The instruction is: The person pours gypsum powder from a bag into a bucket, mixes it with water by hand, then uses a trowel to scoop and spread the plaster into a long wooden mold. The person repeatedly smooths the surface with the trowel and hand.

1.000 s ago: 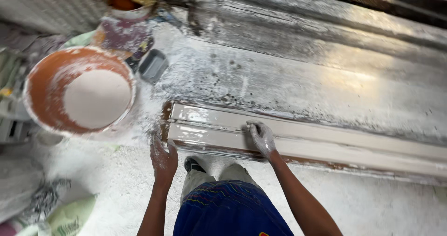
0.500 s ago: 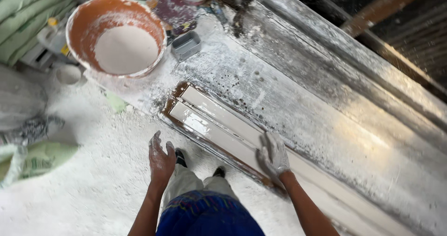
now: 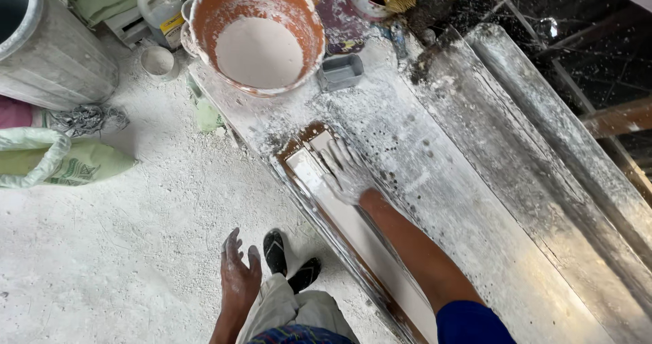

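Moved: right hand (image 3: 346, 171) from mid-mould to the far end, flat and unclenched on wet plaster. Mould (image 3: 353, 242) runs lengthwise back toward the body. Left hand (image 3: 238, 276) empty, hanging apart.

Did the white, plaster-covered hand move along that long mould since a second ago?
Yes. The right hand has slid along the long mould toward its end nearest the orange bucket; before, it lay farther down the mould.
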